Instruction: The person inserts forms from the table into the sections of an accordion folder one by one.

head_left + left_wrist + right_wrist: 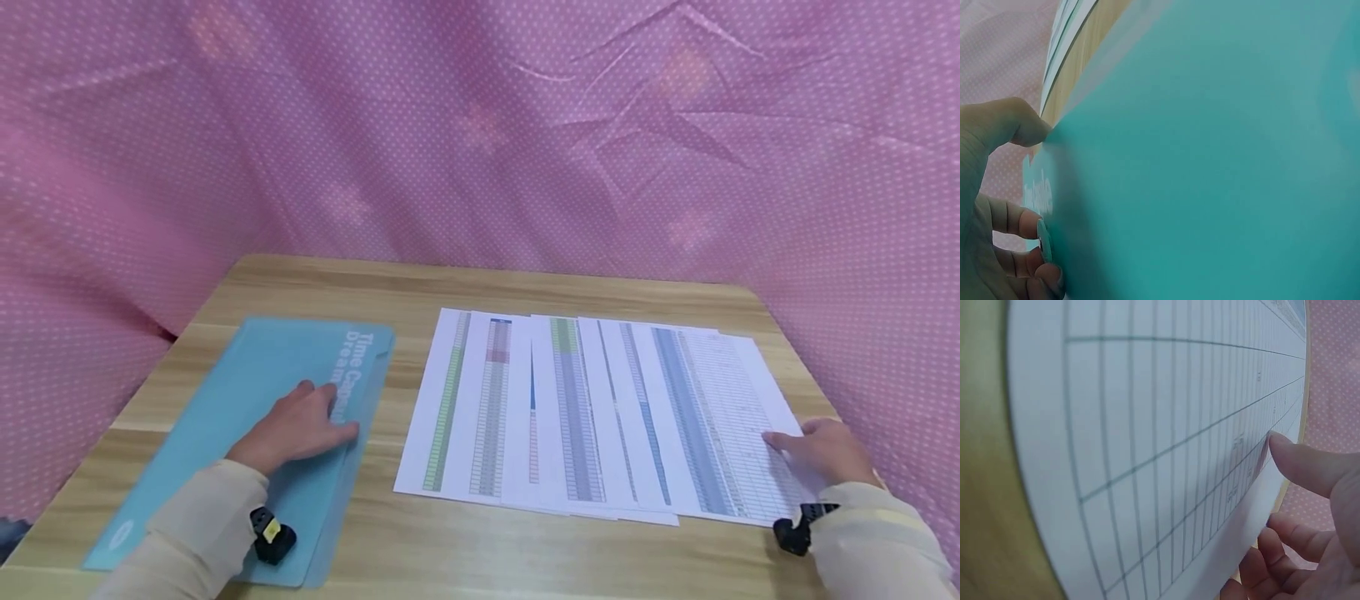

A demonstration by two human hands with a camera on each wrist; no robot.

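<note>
A teal plastic document folder [225,417] with white lettering lies flat at the left of the table. My left hand [296,425] rests on it near its right side. In the left wrist view the thumb touches the folder [1210,156], and the fingertips are bent beside a small round teal piece [1044,240]. Several printed sheets [517,417] overlap in a row to the right. My right hand [828,454] pinches the right edge of the rightmost sheet [738,417], thumb on top. In the right wrist view its other fingers [1291,537] are at the edge of the gridded paper [1147,425].
The wooden table [480,554] has rounded far corners. A pink dotted cloth [480,150] hangs behind it and at both sides. Each wrist carries a small black device, the left one [273,537] above the folder.
</note>
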